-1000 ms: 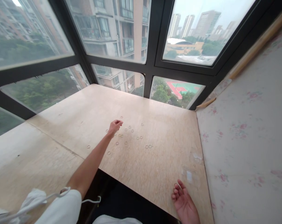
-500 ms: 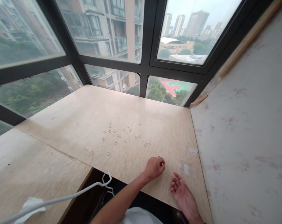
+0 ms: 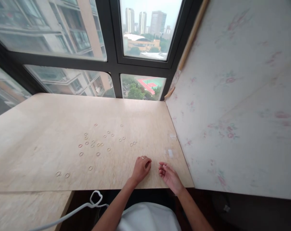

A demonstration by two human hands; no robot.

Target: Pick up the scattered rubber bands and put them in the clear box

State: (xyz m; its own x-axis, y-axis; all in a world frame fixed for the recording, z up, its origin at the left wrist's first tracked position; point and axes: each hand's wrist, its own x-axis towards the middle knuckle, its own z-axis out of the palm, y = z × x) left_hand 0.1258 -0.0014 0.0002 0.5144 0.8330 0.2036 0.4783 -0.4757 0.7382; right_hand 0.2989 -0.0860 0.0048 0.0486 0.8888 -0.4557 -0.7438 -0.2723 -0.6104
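Several small thin rings [image 3: 98, 144] lie scattered over the middle of a light wooden tabletop [image 3: 39, 128]. My left hand [image 3: 141, 168] rests near the table's front edge with its fingers closed, and a small ring [image 3: 142, 157] shows at its top by the fingertips. My right hand [image 3: 169, 175] lies just to its right, palm up, fingers apart and slightly curled, nothing clearly in it. The two hands are a few centimetres apart. The nearest loose rings [image 3: 133, 143] lie a short way beyond my left hand.
A pale flowered panel [image 3: 232, 112] walls off the table's right side. Dark-framed windows [image 3: 111, 69] run along the back. Two clear tape patches [image 3: 169, 152] sit near the right edge. A white cord [image 3: 94, 199] loops below the front edge. A second board [image 3: 27, 208] adjoins at the lower left.
My left hand drew back from the scattered rings to the front edge, closed, and now sits beside my right hand. The view swung to the right.
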